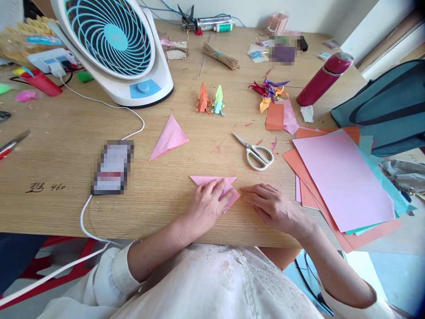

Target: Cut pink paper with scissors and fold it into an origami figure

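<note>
A folded piece of pink paper (212, 179) lies on the table close to its front edge. My left hand (206, 201) rests over it, fingers stretched out and pressing it down, hiding part of the folds. At the paper's right corner, my right hand (272, 206) lies with its fingers extended and close together. Its fingertips are at or just beside that corner; I cannot tell whether they touch it. Further left is a pink folded triangle (171, 136). White-handled scissors (257, 155) lie beyond my right hand, blades partly apart.
A phone (113, 168) with a white cable lies at left, below a fan (116, 53). Two paper figures (203, 99) stand farther back. Coloured sheets (341, 177) are stacked at right, near a red flask (325, 79) and a teal bag (388, 104).
</note>
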Action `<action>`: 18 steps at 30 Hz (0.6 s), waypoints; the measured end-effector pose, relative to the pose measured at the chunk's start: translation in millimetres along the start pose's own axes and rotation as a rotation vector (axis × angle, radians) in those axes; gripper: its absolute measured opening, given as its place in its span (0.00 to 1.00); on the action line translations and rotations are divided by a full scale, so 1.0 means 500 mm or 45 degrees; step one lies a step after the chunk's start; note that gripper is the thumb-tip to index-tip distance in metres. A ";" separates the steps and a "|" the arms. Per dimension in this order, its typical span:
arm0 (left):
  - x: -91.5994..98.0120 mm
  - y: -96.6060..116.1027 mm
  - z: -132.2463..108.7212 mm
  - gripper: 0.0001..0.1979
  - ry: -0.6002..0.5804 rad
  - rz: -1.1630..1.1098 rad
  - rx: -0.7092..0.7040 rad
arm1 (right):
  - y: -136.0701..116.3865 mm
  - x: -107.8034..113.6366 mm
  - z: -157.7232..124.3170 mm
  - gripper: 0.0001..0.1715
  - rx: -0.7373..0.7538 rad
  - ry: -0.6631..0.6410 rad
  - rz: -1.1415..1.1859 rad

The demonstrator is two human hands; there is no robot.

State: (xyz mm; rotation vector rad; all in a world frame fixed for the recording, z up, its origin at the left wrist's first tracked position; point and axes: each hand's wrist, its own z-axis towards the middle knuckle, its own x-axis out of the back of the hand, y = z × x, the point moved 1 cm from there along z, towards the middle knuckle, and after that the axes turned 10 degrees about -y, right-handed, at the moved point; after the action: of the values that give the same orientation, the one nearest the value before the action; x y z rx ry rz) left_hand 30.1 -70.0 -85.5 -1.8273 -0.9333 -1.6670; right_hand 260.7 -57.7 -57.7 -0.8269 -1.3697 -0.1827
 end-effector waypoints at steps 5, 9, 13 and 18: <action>-0.002 0.003 -0.001 0.25 0.008 0.043 0.009 | -0.003 -0.015 0.004 0.22 -0.048 0.058 0.008; -0.003 0.004 -0.002 0.24 0.007 0.066 0.011 | -0.011 -0.025 0.004 0.23 -0.084 0.072 -0.023; -0.004 0.004 -0.003 0.24 0.018 0.069 0.000 | -0.024 -0.038 -0.001 0.23 -0.110 0.038 -0.139; 0.007 0.001 -0.004 0.21 0.029 -0.023 0.014 | -0.042 -0.051 -0.007 0.23 -0.145 0.049 -0.137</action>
State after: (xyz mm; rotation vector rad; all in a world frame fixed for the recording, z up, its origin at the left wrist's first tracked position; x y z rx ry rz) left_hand 29.0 -71.2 -82.0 -1.7943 -0.9506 -1.6866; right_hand 245.7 -83.5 -72.0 -0.8408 -1.3777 -0.3614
